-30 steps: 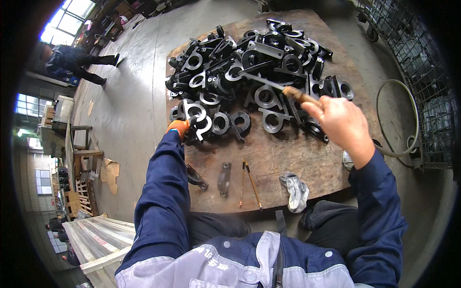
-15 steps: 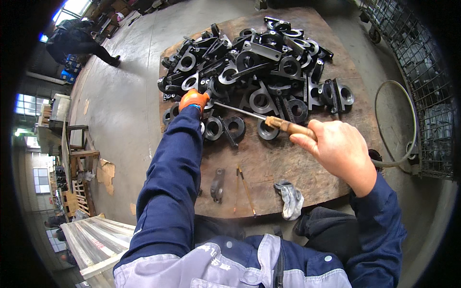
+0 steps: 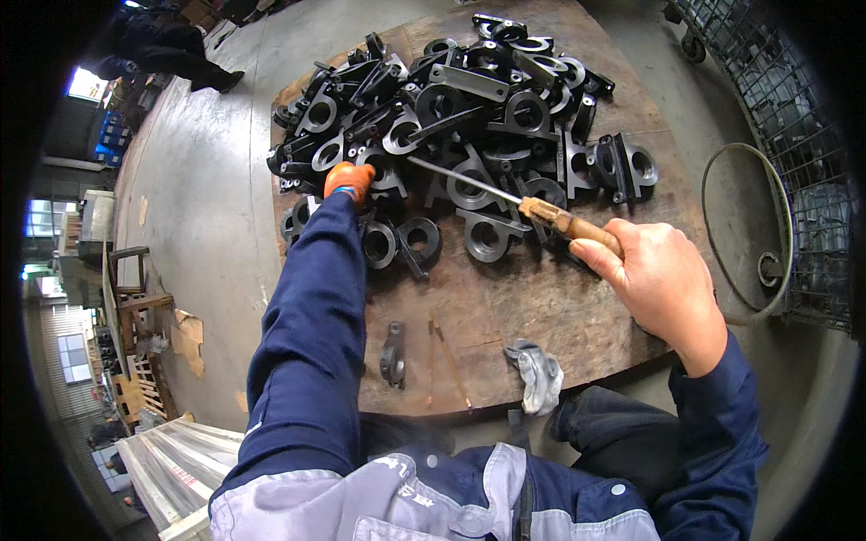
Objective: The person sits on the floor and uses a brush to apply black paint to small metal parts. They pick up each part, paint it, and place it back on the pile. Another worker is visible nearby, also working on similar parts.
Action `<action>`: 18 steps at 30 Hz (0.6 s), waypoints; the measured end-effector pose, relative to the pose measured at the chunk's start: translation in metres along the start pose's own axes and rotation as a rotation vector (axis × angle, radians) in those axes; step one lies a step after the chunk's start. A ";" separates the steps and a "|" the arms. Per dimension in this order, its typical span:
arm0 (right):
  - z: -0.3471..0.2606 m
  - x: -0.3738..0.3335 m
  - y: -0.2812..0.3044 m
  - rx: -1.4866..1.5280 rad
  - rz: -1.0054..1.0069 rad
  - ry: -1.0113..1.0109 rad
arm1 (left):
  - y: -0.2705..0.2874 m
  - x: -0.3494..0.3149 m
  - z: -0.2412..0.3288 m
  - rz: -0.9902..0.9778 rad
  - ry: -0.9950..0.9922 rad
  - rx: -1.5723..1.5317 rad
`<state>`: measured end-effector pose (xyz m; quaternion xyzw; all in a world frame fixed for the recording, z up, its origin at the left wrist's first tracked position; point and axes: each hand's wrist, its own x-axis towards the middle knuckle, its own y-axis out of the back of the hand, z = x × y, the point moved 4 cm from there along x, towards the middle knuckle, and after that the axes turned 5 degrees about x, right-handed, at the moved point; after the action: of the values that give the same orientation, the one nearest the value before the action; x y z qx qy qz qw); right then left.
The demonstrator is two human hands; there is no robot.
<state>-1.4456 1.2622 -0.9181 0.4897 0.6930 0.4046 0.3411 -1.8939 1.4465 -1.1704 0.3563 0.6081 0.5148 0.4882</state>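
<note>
My left hand [image 3: 350, 181], in an orange glove, reaches to the near left of a heap of black metal ring brackets. Its fingers are closed on the edge of one ring bracket [image 3: 382, 173] lying among the others. In my bare right hand [image 3: 663, 279] is a file [image 3: 476, 183], gripped by its worn wooden handle. The thin shaft slants up and left over the heap, its tip a little right of the left hand. Whether the tip touches a bracket I cannot tell. Nearer me lie more ring brackets [image 3: 488, 236].
On the brown tabletop [image 3: 577, 325] lie a single small black bracket [image 3: 392, 355], two thin sticks [image 3: 451, 365] and a grey glove [image 3: 536, 374] at the near edge. A wire cage [image 3: 767, 99] and a hoop [image 3: 706, 194] stand right. A person [image 3: 171, 50] is far left.
The file's tip has moved up and away from the left hand, and my right hand has drawn back slightly rightward. The whole view has shifted a little. My left hand stays at the bracket.
</note>
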 end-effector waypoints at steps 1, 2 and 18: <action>-0.002 -0.001 -0.001 0.037 -0.018 0.004 | 0.001 -0.007 -0.009 -0.044 -0.011 -0.102; -0.004 -0.002 -0.001 0.040 -0.002 0.012 | 0.004 -0.018 -0.023 -0.053 0.013 -0.196; -0.025 -0.022 0.018 -0.028 0.103 -0.061 | 0.088 -0.055 -0.076 -0.053 0.384 0.067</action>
<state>-1.4533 1.2393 -0.8893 0.5318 0.6504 0.4163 0.3477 -1.9584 1.3924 -1.0723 0.2515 0.7159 0.5398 0.3645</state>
